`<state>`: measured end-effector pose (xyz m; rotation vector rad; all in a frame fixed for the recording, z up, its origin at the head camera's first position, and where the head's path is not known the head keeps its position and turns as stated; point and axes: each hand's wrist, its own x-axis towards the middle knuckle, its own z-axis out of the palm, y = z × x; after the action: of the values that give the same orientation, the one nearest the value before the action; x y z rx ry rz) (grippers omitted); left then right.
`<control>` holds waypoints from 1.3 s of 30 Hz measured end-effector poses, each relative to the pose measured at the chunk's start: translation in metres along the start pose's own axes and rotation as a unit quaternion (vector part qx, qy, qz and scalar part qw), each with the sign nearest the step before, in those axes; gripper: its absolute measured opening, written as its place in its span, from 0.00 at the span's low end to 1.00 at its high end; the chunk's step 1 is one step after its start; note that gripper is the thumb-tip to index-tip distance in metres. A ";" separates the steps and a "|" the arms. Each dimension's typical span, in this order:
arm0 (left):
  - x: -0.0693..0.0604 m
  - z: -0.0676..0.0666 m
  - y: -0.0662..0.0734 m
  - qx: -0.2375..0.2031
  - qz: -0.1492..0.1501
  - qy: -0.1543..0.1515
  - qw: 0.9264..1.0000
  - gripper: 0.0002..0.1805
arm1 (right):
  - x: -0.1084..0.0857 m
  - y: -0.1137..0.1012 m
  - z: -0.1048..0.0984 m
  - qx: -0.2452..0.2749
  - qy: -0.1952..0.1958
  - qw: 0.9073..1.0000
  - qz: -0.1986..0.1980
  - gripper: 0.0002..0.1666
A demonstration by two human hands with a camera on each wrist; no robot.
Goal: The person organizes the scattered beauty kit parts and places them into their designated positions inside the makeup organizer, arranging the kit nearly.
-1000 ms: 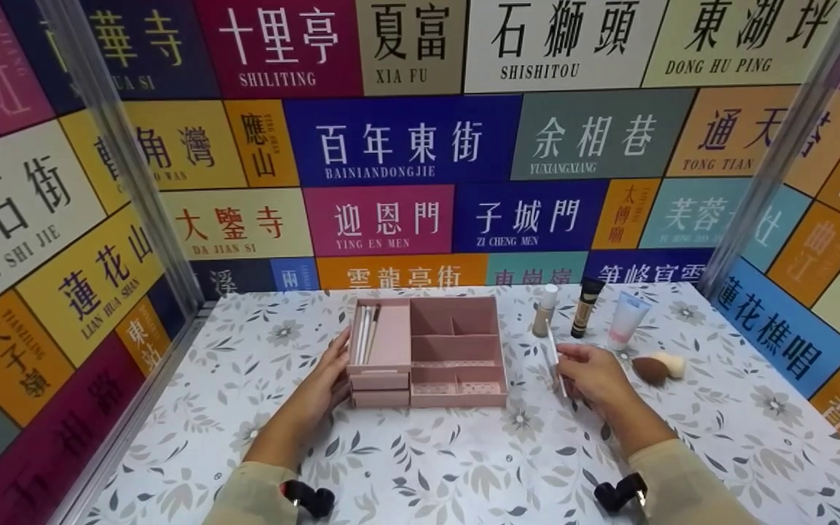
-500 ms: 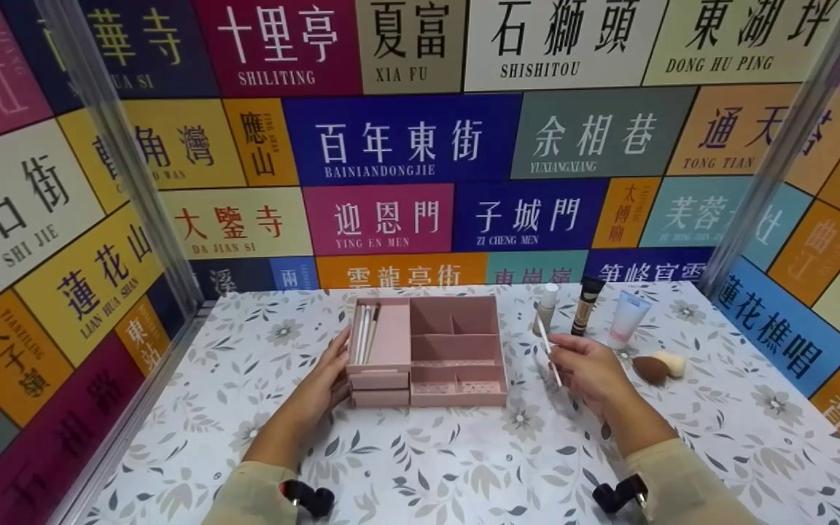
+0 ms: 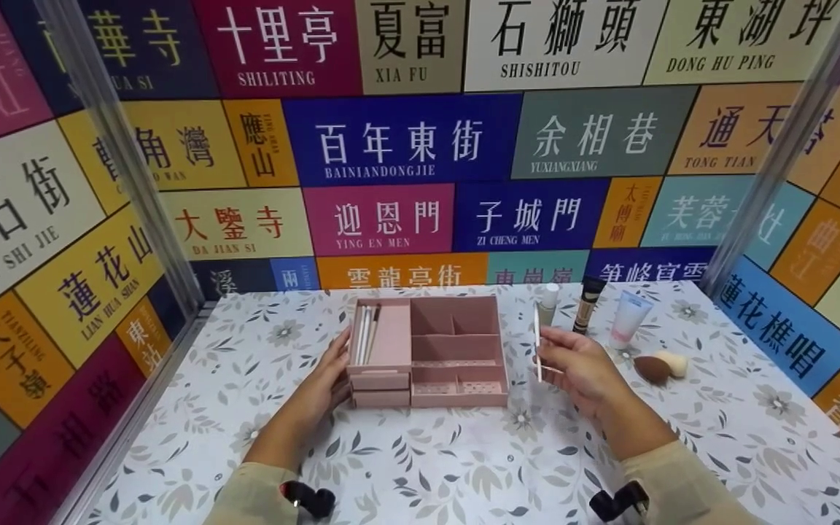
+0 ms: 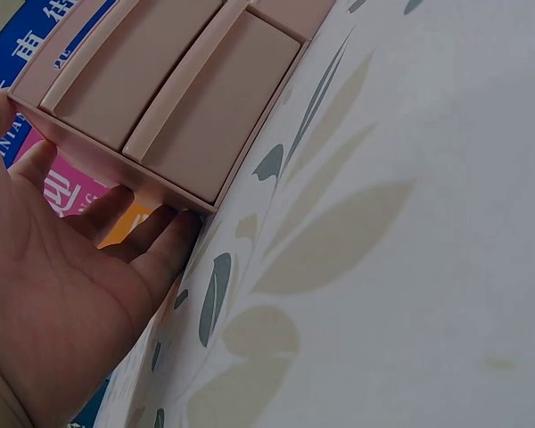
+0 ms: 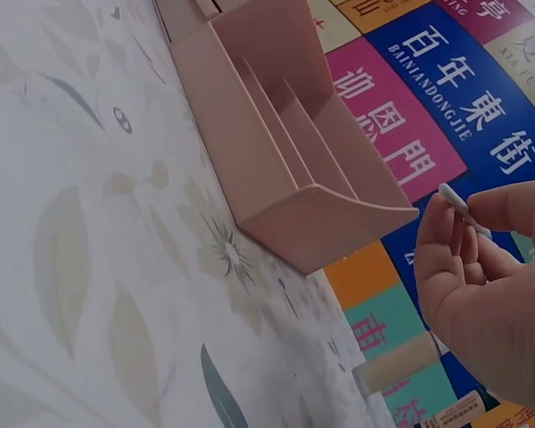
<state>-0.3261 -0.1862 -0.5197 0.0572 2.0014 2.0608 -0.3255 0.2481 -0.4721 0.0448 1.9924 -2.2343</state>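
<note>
A pink makeup organizer (image 3: 456, 350) stands on the table, with small drawers and a top tray holding several makeup brushes (image 3: 367, 334) on its left half. My left hand (image 3: 325, 375) rests against the organizer's left side; in the left wrist view its fingers (image 4: 165, 245) touch the wall beside the drawers. Right of the organizer, my right hand (image 3: 582, 368) pinches a slim white stick (image 3: 537, 335) between thumb and fingers, above the table. Its rounded white end (image 5: 448, 193) shows in the right wrist view; the other end's kind is unclear. A second thin piece shows below the fingers.
Behind my right hand stand a white-capped bottle (image 3: 550, 299), a black-capped tube (image 3: 588, 306) and a pale blue tube (image 3: 630, 317). Brown and cream makeup sponges (image 3: 655, 369) lie to the right. The organizer's right compartments (image 3: 456, 317) face up. Printed panels (image 3: 398, 138) enclose the table.
My right hand has shifted slightly left toward the organizer, and the white stick has turned, tilting and then standing nearly upright in the head view. My left hand stays in place.
</note>
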 end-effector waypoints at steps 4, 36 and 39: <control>0.000 0.001 0.000 -0.003 0.000 0.001 1.000 0.28 | -0.007 -0.007 0.009 0.009 -0.023 1.000 -0.007 0.39; 0.002 0.000 0.000 0.009 0.003 -0.005 1.000 0.28 | 0.011 -0.018 0.129 0.041 -0.096 0.995 0.006 0.23; 0.001 0.000 -0.001 0.003 0.012 -0.009 1.000 0.29 | 0.018 -0.020 0.140 0.049 -0.104 0.993 0.006 0.27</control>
<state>-0.3274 -0.1860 -0.5206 0.1023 2.0065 2.0603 -0.3353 0.1097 -0.4383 -0.1582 1.7712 -2.2251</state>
